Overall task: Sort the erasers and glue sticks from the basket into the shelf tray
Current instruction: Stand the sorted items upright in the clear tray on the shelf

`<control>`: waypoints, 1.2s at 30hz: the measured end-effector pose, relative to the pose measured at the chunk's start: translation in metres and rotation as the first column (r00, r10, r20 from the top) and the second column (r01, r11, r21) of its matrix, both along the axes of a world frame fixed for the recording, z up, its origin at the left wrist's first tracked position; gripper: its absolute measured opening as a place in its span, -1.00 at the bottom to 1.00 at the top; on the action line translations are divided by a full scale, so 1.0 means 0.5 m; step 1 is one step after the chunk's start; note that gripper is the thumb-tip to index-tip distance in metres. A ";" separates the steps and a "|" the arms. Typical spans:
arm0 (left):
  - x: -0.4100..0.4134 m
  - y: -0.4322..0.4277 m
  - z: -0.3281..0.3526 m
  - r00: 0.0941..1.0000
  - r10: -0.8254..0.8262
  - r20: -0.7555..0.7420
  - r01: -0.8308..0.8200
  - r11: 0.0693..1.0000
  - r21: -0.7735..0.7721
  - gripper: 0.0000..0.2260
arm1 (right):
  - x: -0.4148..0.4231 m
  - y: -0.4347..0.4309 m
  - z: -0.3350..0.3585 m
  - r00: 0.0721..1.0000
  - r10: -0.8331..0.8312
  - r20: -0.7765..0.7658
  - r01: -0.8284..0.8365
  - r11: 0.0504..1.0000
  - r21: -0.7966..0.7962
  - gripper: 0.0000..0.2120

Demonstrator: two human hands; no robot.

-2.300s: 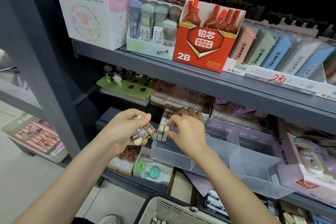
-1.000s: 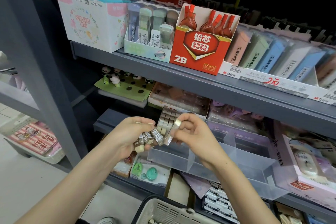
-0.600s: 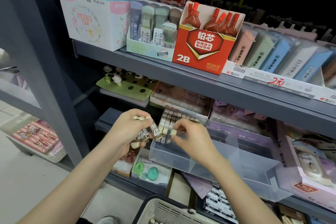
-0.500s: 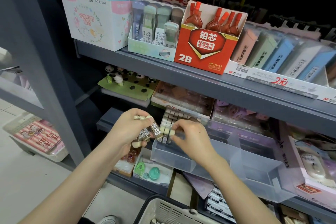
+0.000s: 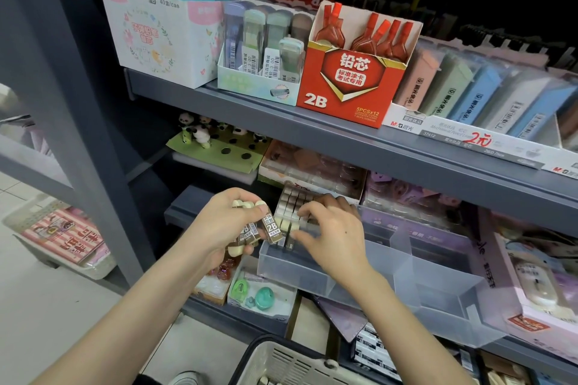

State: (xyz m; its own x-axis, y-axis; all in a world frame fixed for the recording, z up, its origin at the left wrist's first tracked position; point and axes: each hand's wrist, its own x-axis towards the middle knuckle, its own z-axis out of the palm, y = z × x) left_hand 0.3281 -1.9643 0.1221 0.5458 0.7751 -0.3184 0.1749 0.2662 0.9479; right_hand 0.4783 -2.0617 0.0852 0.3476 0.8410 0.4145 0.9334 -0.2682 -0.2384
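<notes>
Head view. Upper shelf (image 5: 312, 137) runs overhead, carrying a white box (image 5: 156, 37), a red 2B box (image 5: 350, 78) and pastel packs out to the right. A grey post (image 5: 62, 103) stands on the left, with a pale crate (image 5: 56, 237) on the floor behind it. Panda figures (image 5: 197, 131) sit at the back of the lower shelf, well apart from the action. The basket (image 5: 281, 362) is at the bottom edge, directly below both forearms.

Both hands work just under that upper shelf lip, above the clear tray (image 5: 312, 272). Nothing sits between the hands and the tray; the right hand (image 5: 331, 237) itself covers part of the row (image 5: 292, 209).

Left hand (image 5: 219, 225) is curled tight round a bunch of erasers (image 5: 262, 228), just beside the tray's left wall. They lie tilted, long axis running from upper left down toward the tray, one "2B" sleeve facing the camera. I count three pale ends above the fist and one below; the full number is hidden in the palm.

Right hand has its fingers bent down onto the row, thumb and fingers pinching one dark-sleeved eraser (image 5: 289, 242) at the near end. That eraser stands upright in the tray's left compartment.

The row stands on end too, pale tips up, stretching away toward the shelf back. It is several deep, but the count is partly hidden by the fingers.
</notes>
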 end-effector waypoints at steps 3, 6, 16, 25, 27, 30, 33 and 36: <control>0.000 -0.003 0.000 0.999 -0.044 0.008 0.044 0.999 0.009 -0.85 | -0.014 -0.013 0.028 0.928 0.109 -0.358 -0.090 0.994 0.069 -0.73; 0.003 -0.010 0.003 0.995 -0.097 0.008 0.097 0.995 0.014 -0.81 | -0.030 -0.012 0.051 0.777 0.214 -0.593 -0.219 0.974 0.065 -0.65; 0.010 -0.028 0.015 0.986 -0.157 -0.055 0.164 0.974 0.154 -0.76 | -0.019 -0.029 0.079 0.477 0.251 -0.842 -0.274 0.953 0.129 -0.75; 0.002 -0.016 0.015 1.000 0.021 0.002 -0.021 1.000 0.022 -0.84 | 0.023 -0.045 0.071 0.719 0.031 -0.694 0.005 0.999 0.050 -0.74; 0.002 -0.015 0.015 1.000 0.015 -0.007 -0.015 1.000 -0.010 -0.90 | 0.021 -0.038 0.063 0.796 -0.009 -0.605 -0.011 1.000 -0.028 -0.74; 0.004 -0.012 0.012 1.000 -0.022 -0.020 0.021 0.999 -0.048 -0.94 | 0.014 -0.023 0.042 0.869 -0.008 -0.495 -0.066 0.989 -0.131 -0.79; 0.003 -0.009 0.010 0.999 -0.028 -0.027 0.026 0.996 -0.089 -0.96 | 0.012 -0.011 0.020 0.911 0.011 -0.413 -0.096 0.978 -0.185 -0.83; 0.000 -0.007 0.010 0.999 -0.037 -0.034 0.034 0.996 -0.085 -0.97 | 0.010 -0.009 0.012 0.982 0.051 -0.184 -0.093 0.970 -0.225 -0.76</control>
State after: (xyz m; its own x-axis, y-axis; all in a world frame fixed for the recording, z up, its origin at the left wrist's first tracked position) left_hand 0.3279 -1.9679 0.1272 0.5596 0.7252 -0.4013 0.2189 0.3377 0.9154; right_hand 0.4831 -2.0662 0.0911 0.3322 0.9322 0.1434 0.9013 -0.2690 -0.3396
